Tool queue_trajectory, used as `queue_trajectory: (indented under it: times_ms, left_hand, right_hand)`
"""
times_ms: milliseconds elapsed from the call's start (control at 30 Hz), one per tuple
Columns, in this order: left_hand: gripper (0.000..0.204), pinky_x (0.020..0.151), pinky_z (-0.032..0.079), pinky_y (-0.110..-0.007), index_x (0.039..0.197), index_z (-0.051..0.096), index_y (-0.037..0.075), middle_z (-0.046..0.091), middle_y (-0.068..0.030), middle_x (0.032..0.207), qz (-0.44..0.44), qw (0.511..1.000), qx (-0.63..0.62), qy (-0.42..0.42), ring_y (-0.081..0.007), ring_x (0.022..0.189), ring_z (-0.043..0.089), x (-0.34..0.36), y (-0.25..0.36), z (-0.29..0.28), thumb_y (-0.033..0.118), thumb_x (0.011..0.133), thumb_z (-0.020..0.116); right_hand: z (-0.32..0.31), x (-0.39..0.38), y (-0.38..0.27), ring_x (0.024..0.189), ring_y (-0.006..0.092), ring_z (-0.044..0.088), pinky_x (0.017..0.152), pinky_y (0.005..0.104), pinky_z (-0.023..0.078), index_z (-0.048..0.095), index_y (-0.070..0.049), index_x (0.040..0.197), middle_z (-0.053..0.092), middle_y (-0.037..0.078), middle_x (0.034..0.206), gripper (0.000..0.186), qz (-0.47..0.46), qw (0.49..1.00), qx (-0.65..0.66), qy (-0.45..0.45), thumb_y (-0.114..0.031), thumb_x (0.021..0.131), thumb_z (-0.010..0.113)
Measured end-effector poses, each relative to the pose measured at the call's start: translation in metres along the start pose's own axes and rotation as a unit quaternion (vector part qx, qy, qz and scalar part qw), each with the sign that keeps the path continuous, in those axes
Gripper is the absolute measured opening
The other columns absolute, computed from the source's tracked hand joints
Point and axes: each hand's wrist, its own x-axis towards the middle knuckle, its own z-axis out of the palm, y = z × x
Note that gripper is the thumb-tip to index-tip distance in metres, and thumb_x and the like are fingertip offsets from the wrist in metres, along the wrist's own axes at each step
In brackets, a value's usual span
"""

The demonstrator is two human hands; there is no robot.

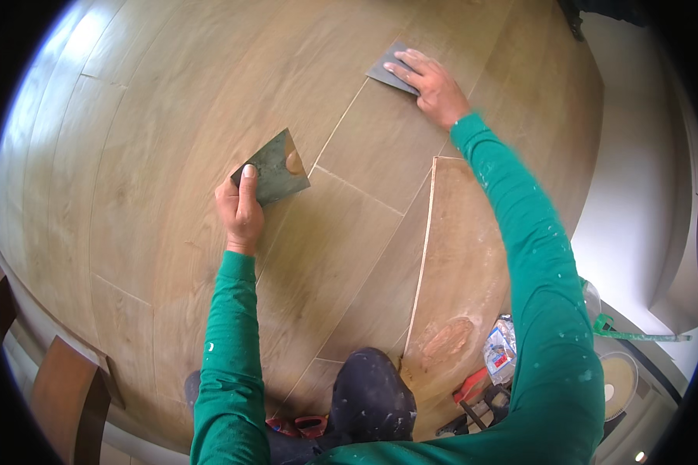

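Observation:
My left hand [240, 213] grips a dark, flat, square plate [267, 177], thumb on top. A dab of brown paste [293, 161] sits near its far right corner. This plate is over the wood-look plank floor [171, 116]. Farther off to the right, my right hand [440, 94] holds a thin grey scraper [381, 71], its fingers spread over the top. The scraper lies against the planks at the far end of a pale seam [338, 128]. Nearer me, a brown board [465, 232] with a light edge carries a smeared mound of paste [447, 339].
Beside the board lie a clear plastic packet [501, 350] and a red-handled tool [471, 384]. Right of my arm are a green stick-like tool [644, 335] and a round pale disc [619, 386]. Brown wooden furniture [66, 399] stands at the near left. A white surface [624, 178] borders the floor's right side.

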Motion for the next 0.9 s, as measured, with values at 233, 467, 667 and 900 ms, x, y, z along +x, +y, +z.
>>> queue_trajectory:
  times_ms: [233, 467, 667, 900]
  left_hand:
    - [0.04, 0.054, 0.028, -0.035, 0.077, 0.056, -0.001, 0.039, -0.0025, 0.062, -0.006, 1.0, 0.001, -0.01, -0.0126, 0.06, 0.035, -0.001, 0.0, -0.002, 0.027, 0.105, 0.056]
    - [0.036, 0.058, 0.026, -0.028, 0.08, 0.06, 0.003, 0.045, 0.0073, 0.071, -0.014, 0.999, -0.028, -0.017, -0.0067, 0.067, 0.035, -0.001, 0.0, -0.001, 0.028, 0.106, 0.057]
    - [0.038, 0.054, 0.03, -0.032, 0.084, 0.062, -0.003, 0.044, -0.0004, 0.064, 0.0, 1.0, -0.016, -0.013, -0.0112, 0.061, 0.038, -0.001, -0.002, -0.001, 0.027, 0.106, 0.056]
    - [0.039, 0.054, 0.029, -0.032, 0.078, 0.057, -0.001, 0.042, -0.0002, 0.064, -0.012, 0.999, -0.03, -0.011, -0.0113, 0.061, 0.036, 0.0, -0.003, -0.005, 0.028, 0.106, 0.057]
  right_hand:
    - [-0.016, 0.027, 0.034, 0.133, 0.0325, 0.054, 0.114, 0.0447, 0.043, 0.069, -0.015, 0.131, 0.064, 0.011, 0.138, 0.058, 0.005, 0.999, -0.039, 0.024, 0.007, 0.079, 0.053]
    - [-0.009, 0.073, 0.051, 0.119, 0.0401, 0.062, 0.103, 0.0446, 0.05, 0.068, -0.011, 0.132, 0.067, 0.017, 0.13, 0.052, 0.218, 0.974, -0.032, -0.048, 0.0, 0.083, 0.052]
    - [-0.007, 0.066, -0.04, 0.106, 0.0411, 0.066, 0.095, 0.0499, 0.054, 0.072, -0.011, 0.112, 0.07, 0.016, 0.113, 0.028, 0.252, 0.96, -0.051, -0.114, -0.012, 0.092, 0.052]
    - [-0.029, 0.065, -0.087, 0.114, 0.0375, 0.066, 0.098, 0.0467, 0.054, 0.071, -0.011, 0.123, 0.072, 0.018, 0.12, 0.04, 0.27, 0.947, 0.064, -0.162, -0.011, 0.087, 0.055]
